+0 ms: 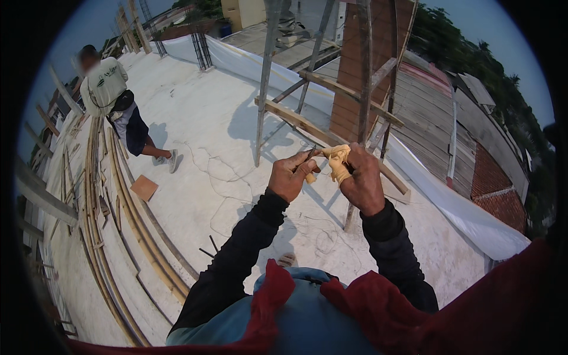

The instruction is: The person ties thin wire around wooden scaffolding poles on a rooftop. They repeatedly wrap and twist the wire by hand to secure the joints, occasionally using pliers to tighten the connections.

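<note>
The crumpled yellow bundle [339,161] is held up over the concrete slab [198,112], toward its right edge, with the right hand's [362,180] grip clenched on it and the left's [291,176] pinched round a thin dark piece [312,152] (hard to tell what), so steady tension and clear fingertips are probably needed.

A single wide fisheye camera, worn on the head of a person standing on a pale concrete slab [195,112], looks down over the wearer's blue shirt [302,313] and out ahead. The left hand [290,176] and right hand [362,180] come close before the lens, near mid-frame. The slab's far edge, lined with white sheeting [242,64], lies well off toward the top; its right edge sweeps down nearer, inside the view's round, dark rim.
</note>
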Demonstrator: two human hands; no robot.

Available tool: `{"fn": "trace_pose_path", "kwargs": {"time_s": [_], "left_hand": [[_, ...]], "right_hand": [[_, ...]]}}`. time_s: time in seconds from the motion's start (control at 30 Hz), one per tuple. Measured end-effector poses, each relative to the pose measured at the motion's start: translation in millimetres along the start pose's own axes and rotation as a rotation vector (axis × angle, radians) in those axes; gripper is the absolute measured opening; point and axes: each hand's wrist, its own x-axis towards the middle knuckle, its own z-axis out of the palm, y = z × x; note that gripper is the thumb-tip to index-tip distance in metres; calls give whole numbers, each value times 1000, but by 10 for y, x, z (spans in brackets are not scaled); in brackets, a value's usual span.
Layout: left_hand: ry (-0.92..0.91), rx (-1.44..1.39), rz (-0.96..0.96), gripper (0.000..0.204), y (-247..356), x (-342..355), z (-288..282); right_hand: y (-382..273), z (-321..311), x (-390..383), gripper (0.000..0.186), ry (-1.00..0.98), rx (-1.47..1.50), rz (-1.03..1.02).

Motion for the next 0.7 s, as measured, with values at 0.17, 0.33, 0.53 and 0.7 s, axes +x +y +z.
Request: {"fn": "trace_pose_path", "kwargs": {"time_s": [0.17, 0.33, 0.53, 0.7], "left_hand": [[-127, 154, 71, 19, -121, -87, 239], [-343, 201, 38, 26, -221, -63, 256], [-341, -15, -166, 44, -285, 112, 373], [-480, 13, -186, 40, -298, 255, 373]], "right_hand": [[179, 185, -40, 22, 20, 361, 163], [324, 119, -126, 24, -155, 703, 654], [477, 108, -48, 26, -108, 943, 693], [444, 37, 145, 28, -43, 843, 631]]}}
